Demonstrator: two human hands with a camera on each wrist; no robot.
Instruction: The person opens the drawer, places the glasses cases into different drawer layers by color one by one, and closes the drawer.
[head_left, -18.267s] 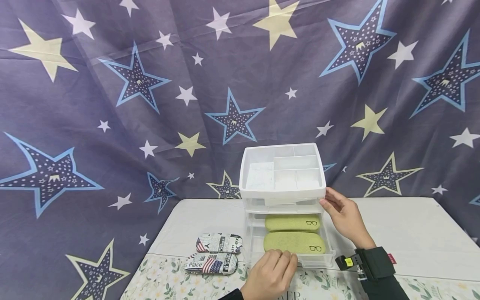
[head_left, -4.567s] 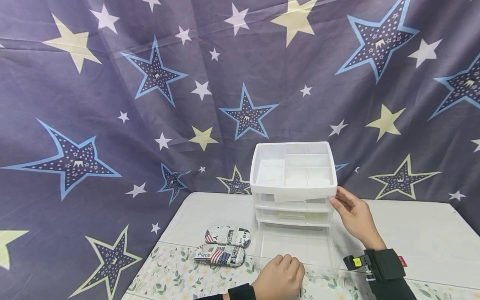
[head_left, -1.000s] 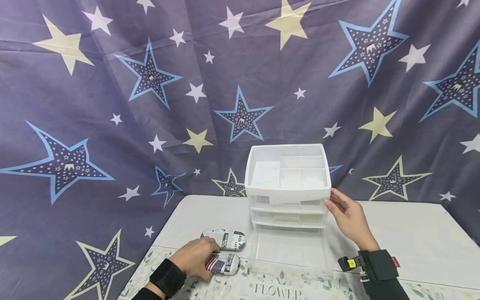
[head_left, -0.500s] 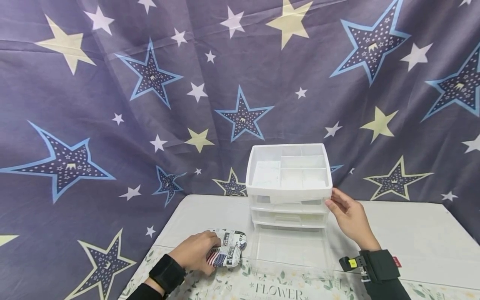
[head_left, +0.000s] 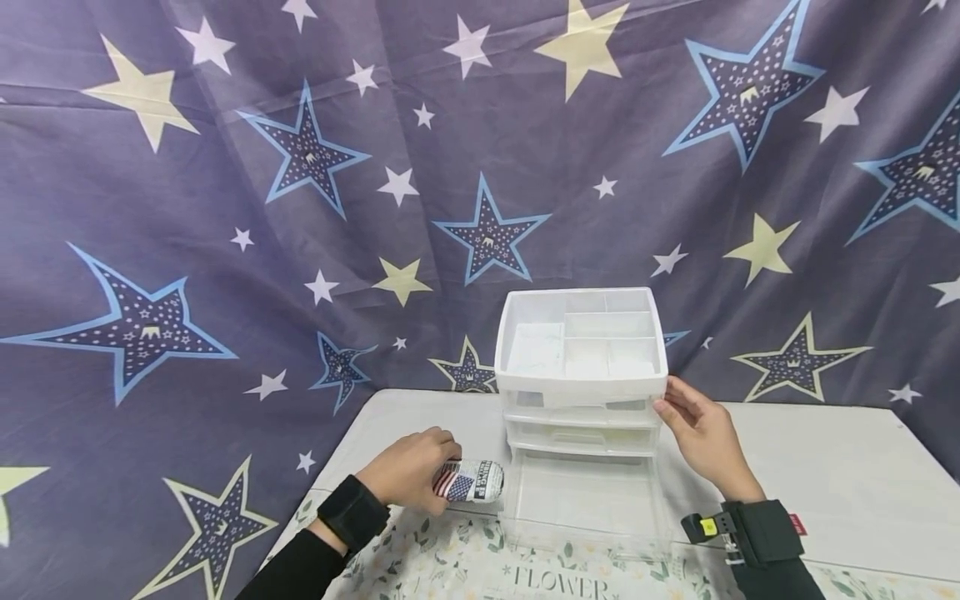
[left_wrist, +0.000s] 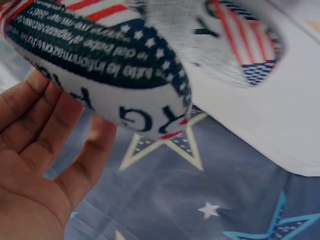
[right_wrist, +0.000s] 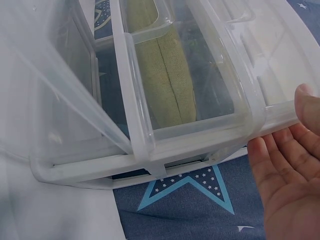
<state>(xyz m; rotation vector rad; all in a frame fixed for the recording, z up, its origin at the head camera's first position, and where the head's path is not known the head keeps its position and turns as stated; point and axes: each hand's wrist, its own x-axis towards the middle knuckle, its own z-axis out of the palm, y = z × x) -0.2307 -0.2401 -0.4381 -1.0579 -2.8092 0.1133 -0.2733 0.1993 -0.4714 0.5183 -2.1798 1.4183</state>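
My left hand (head_left: 412,468) grips a newspaper-and-flag-print glasses case (head_left: 471,481) above the table, just left of the white drawer unit (head_left: 581,388). In the left wrist view, a second case (left_wrist: 235,40) of the same print lies on the table behind it. My right hand (head_left: 705,437) holds the unit's right side, thumb in front and fingers behind the edge. The clear bottom drawer (head_left: 585,492) is pulled out. Through the closed drawer above it, the right wrist view shows a green case (right_wrist: 167,80).
A compartment tray (head_left: 609,354) tops the drawer unit. The white table (head_left: 810,467) carries a floral cloth (head_left: 420,558) along its front. A star-print curtain (head_left: 375,208) hangs right behind the table.
Earlier the drawer with two green cases stood open; it is now closed and the bottom one is out. My left hand has left the drawer and lifted a printed case, moving right.
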